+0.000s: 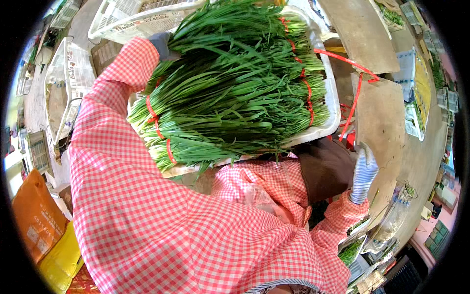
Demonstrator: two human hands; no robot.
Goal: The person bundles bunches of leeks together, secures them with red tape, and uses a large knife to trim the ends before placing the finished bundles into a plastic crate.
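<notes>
Bundles of long green leaves, which look like garlic chives (220,93), fill a white plastic crate (334,93) in front of me. Red ties (303,81) bind their pale stalk ends, some facing left and others right. My left hand (165,47), in a dark grey glove, reaches to the far left side of the pile and touches the leaves. Its fingers are partly hidden there, so its grip cannot be made out. My right hand (364,172), in a blue-and-white striped glove, is beside my brown-covered knee, right of the crate. Its fingers look curled in; what they hold, if anything, is hidden.
Red straps (350,62) lie between the crate and a wooden board (379,127) on the right. An open white basket (120,22) stands behind at far left, another white crate (71,88) further left. Orange (40,215) and yellow (61,259) bags lie at lower left.
</notes>
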